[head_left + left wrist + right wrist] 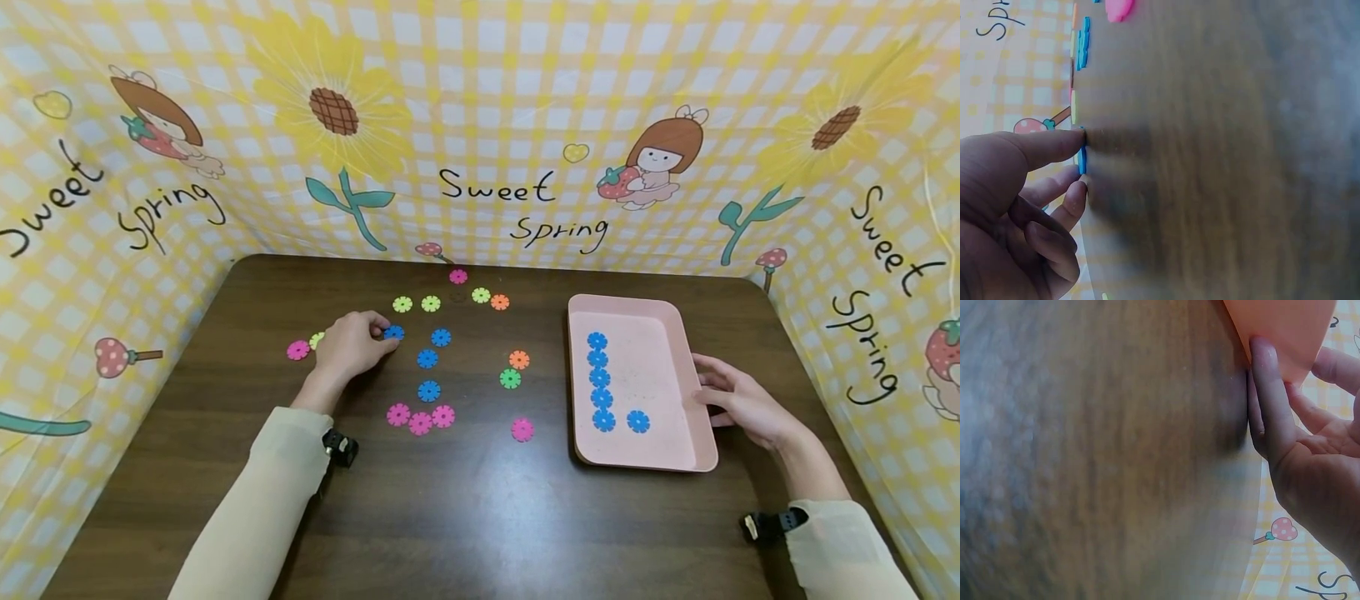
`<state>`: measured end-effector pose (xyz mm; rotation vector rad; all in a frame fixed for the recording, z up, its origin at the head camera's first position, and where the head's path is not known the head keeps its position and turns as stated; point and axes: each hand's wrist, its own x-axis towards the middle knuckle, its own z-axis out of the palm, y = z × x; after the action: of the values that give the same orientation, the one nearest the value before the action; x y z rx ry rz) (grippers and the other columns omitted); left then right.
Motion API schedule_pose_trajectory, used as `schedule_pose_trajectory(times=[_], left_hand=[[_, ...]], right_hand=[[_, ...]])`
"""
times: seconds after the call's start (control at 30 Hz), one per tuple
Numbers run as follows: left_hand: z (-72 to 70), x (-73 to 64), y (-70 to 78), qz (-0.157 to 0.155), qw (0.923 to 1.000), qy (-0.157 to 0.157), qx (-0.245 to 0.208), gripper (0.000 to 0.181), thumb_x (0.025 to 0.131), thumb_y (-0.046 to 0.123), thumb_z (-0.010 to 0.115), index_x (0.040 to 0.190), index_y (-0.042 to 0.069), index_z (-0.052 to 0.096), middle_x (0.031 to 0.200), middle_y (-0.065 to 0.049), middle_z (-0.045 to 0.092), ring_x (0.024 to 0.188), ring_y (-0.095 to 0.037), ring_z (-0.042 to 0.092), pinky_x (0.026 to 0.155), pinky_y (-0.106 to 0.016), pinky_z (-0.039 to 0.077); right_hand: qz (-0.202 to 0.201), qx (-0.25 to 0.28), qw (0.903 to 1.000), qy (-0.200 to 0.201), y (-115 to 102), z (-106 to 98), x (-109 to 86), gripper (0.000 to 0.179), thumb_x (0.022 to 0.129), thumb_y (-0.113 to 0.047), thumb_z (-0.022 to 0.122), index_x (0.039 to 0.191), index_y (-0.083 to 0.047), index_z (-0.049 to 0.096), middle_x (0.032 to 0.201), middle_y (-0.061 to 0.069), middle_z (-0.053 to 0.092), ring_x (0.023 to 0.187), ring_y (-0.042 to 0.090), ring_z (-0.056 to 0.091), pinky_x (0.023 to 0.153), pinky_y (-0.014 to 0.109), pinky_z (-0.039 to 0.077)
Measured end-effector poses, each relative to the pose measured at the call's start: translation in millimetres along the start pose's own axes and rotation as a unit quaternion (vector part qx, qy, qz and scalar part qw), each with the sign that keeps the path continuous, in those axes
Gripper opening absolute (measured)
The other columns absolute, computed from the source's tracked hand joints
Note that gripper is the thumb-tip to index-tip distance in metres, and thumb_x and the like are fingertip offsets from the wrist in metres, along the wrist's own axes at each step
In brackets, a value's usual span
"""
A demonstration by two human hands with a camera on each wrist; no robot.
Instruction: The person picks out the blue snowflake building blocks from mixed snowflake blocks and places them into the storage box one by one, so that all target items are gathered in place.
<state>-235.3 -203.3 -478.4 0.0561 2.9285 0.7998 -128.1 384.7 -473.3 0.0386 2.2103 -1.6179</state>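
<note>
My left hand (pixel 348 346) pinches a blue notched plastic disc (pixel 394 332) between thumb and forefinger, at the left of the table. Seen edge-on in the left wrist view, that disc (pixel 1082 159) stays at the tabletop. More blue discs (pixel 427 358) lie just right of this hand. My right hand (pixel 750 404) rests against the right side of a pink tray (pixel 693 442), its fingers fairly straight; in the right wrist view they touch the tray's wall (pixel 1291 331). Inside the tray, several blue discs (pixel 600 377) form a column, with one blue disc (pixel 638 422) apart.
Pink discs (pixel 421 423) lie nearer me, and yellow-green discs (pixel 431 303) farther back. Orange (pixel 519 359) and green (pixel 510 378) discs sit between them and the tray. A pink disc (pixel 297 350) is left of my left hand. Patterned cloth (pixel 480 108) surrounds the table's back and sides.
</note>
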Motion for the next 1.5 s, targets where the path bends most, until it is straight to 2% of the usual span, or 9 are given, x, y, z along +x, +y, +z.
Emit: schedule_pose_trajectory(times=[0.13, 0.3, 0.73, 1.1, 1.3, 1.5], left_hand=[[-0.4, 1.7, 0.5, -0.005, 1.0, -0.007, -0.001, 0.039, 0.095, 0.037, 0.076, 0.121, 0.008, 0.071, 0.114, -0.012, 0.069, 0.103, -0.034, 0.064, 0.077, -0.05, 0.049], [0.7, 0.9, 0.3, 0.002, 1.0, -0.002, 0.005, 0.037, 0.093, 0.035, 0.077, 0.118, 0.009, 0.071, 0.111, -0.011, 0.071, 0.1, -0.033, 0.065, 0.077, -0.049, 0.05], [-0.2, -4.1, 1.9, 0.027, 0.9993, 0.019, 0.018, 0.03, 0.09, 0.029, 0.08, 0.113, 0.013, 0.067, 0.096, -0.005, 0.071, 0.083, -0.027, 0.065, 0.066, -0.045, 0.049], [0.5, -8.7, 5.9, 0.023, 0.9988, 0.041, -0.014, 0.028, 0.094, 0.029, 0.077, 0.116, 0.014, 0.07, 0.094, -0.005, 0.075, 0.082, -0.025, 0.068, 0.062, -0.041, 0.049], [-1.0, -11.3, 15.4, 0.037, 0.9971, 0.059, -0.031, 0.028, 0.094, 0.03, 0.077, 0.117, 0.015, 0.07, 0.093, -0.004, 0.076, 0.08, -0.025, 0.07, 0.059, -0.039, 0.049], [-5.0, -14.1, 34.3, 0.054, 0.9944, 0.073, -0.054, 0.031, 0.093, 0.032, 0.078, 0.118, 0.015, 0.07, 0.092, -0.002, 0.077, 0.082, -0.025, 0.07, 0.066, -0.042, 0.05]], right_hand=[[-0.001, 0.0, 1.0, -0.001, 0.1, -0.2, -0.3, 0.073, 0.105, -0.009, 0.057, 0.163, 0.002, 0.014, 0.145, 0.04, 0.039, 0.101, 0.012, 0.067, 0.078, 0.044, 0.061], [-0.001, 0.001, 1.0, -0.001, 0.3, -0.3, 0.3, 0.073, 0.105, -0.008, 0.057, 0.163, 0.002, 0.015, 0.143, 0.039, 0.041, 0.101, 0.012, 0.067, 0.077, 0.044, 0.061], [-0.001, 0.001, 1.0, -0.002, 2.1, -0.4, 1.3, 0.073, 0.105, -0.009, 0.057, 0.163, 0.003, 0.014, 0.143, 0.039, 0.041, 0.101, 0.013, 0.067, 0.078, 0.044, 0.061], [-0.001, 0.001, 1.0, -0.002, 2.0, -1.0, 1.3, 0.073, 0.105, -0.009, 0.057, 0.163, 0.001, 0.014, 0.145, 0.04, 0.04, 0.101, 0.013, 0.067, 0.078, 0.044, 0.061], [-0.001, 0.001, 1.0, -0.002, 2.2, -1.3, 0.7, 0.073, 0.106, -0.009, 0.057, 0.163, 0.001, 0.014, 0.145, 0.04, 0.04, 0.102, 0.013, 0.067, 0.078, 0.044, 0.061], [-0.004, 0.008, 0.9999, -0.005, 2.8, -1.4, 0.9, 0.074, 0.106, -0.01, 0.058, 0.163, 0.001, 0.013, 0.144, 0.039, 0.04, 0.102, 0.013, 0.067, 0.078, 0.044, 0.061]])
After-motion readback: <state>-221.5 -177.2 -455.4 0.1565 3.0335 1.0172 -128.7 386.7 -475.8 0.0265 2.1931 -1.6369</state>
